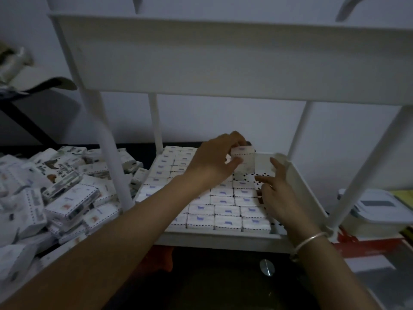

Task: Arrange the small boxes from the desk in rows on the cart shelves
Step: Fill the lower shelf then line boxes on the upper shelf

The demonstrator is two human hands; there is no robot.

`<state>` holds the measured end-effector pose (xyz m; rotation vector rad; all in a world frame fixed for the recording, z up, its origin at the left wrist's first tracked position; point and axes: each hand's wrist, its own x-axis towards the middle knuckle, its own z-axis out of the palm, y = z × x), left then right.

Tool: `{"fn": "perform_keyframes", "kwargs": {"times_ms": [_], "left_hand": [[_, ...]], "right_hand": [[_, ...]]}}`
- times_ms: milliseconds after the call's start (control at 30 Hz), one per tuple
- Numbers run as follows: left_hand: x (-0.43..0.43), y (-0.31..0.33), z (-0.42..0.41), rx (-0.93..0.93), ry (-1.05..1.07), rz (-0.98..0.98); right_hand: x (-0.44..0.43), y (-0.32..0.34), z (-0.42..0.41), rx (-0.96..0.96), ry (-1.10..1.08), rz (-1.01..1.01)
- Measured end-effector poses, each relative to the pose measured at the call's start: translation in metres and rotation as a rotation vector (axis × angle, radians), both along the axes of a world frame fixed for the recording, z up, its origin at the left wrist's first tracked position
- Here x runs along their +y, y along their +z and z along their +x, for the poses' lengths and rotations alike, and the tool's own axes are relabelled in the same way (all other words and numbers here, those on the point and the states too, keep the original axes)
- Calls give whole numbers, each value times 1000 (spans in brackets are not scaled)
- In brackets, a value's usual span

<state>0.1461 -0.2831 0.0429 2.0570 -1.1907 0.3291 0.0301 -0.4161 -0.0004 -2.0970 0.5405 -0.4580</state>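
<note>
Here, left hand [212,163] tight around 1 small box [244,164]; right hand [277,195] loose, empty, beside it.

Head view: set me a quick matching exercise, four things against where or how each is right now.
Things
1 left hand
2 right hand
3 loose boxes
4 bracelet

Places or states
A on the right wrist
B heaped left of the cart shelf
C grips one small box above the shelf's far right corner
D open, holding nothing, by the right edge of the rows

Pairs: 1-C, 2-D, 3-B, 4-A
</note>
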Motion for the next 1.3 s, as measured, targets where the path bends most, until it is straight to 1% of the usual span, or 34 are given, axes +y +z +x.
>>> {"fn": "perform_keyframes", "kwargs": {"times_ms": [133,233,333,400,533,600,700,733,800,933,1000,1100,1200,1300], "left_hand": [[-1,-12,3,12,31,197],[1,-15,4,13,30,213],[-1,-17,3,16,11,289],[1,-20,4,18,24,305],[27,-20,-11,-64,-28,279],[53,-17,-31,-56,-38,169],[106,-15,-67,22,-25,3],[125,-15,-77,36,-1,-15],[161,-16,-92,7,79,-35],[226,-22,-93,-93,326,-119],[255,-27,-88,-135,467,-162],[292,-34,-80,-141,672,-195],[319,-39,-70,-116,800,-175],[338,-36,-58,9,753,-120]], "right_hand": [[0,-3,2,16,-16,20],[4,-6,3,20,-43,-145],[8,-5,1,-44,-56,-278],[9,-4,-1,-101,-50,-340],[23,5,-10,-336,20,-540],[40,10,-18,-439,65,-558],[73,15,-27,-527,119,-558],[86,17,-29,-531,145,-555],[111,21,-30,-522,219,-540],[164,22,-21,-502,421,-490],[190,19,-14,-468,519,-516],[228,10,2,-420,622,-607],[256,3,26,-389,593,-734],[268,-2,50,-373,502,-848]]}}
